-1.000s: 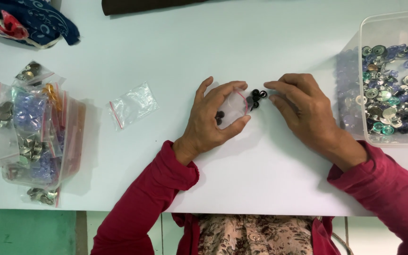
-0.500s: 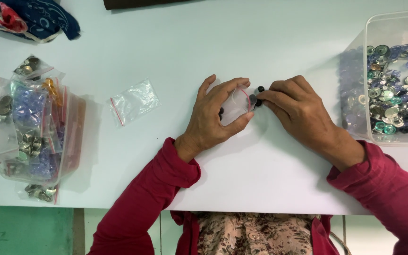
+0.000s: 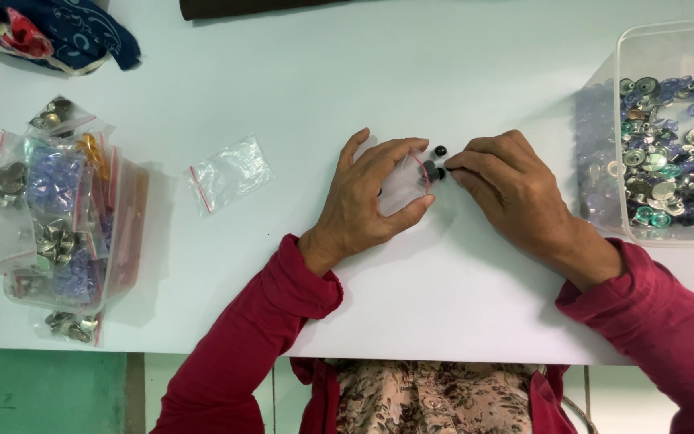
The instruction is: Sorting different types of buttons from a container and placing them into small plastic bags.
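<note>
My left hand (image 3: 367,201) holds a small clear zip bag (image 3: 405,182) with a red strip, pinching its mouth apart on the white table (image 3: 347,80). My right hand (image 3: 516,193) pinches a small black button (image 3: 439,172) at the bag's mouth. A second black button (image 3: 440,150) lies loose on the table just above the fingertips. Dark pieces show faintly inside the bag.
A clear plastic box (image 3: 672,137) of silver, blue and green buttons stands at the right edge. An empty zip bag (image 3: 228,173) lies left of centre. A clear tub with filled button bags (image 3: 66,217) sits at the left. Patterned cloth (image 3: 50,28) lies at the top left.
The black buttons at the bag's mouth have shifted; one now lies alone above my right fingertips. Both hands stay at the bag, almost unmoved.
</note>
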